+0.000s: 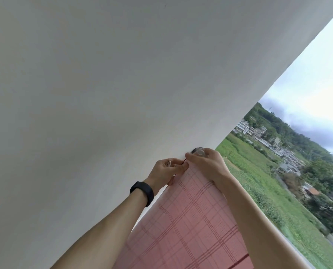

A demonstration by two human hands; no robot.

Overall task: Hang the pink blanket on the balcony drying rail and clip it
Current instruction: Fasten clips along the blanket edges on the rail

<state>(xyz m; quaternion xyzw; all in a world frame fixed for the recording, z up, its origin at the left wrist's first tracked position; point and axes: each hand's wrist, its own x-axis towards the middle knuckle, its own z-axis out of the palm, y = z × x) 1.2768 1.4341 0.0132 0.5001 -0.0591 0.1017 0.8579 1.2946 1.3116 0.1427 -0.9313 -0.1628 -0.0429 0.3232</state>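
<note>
White ceiling (84, 94) fills most of my view, with green fields (249, 171) and pale houses (268, 140) below a cloudy sky at the right. The pink blanket (190, 230), checked with darker lines, hangs down from between my raised arms. My left hand (165, 171), with a black wristband (142, 193) on its wrist, pinches the blanket's top edge between thumb and curled fingers. My right hand (208, 164), just beside it, curls over the top edge and grips a small clear clip (199, 152). My hands hide the rail.
</note>
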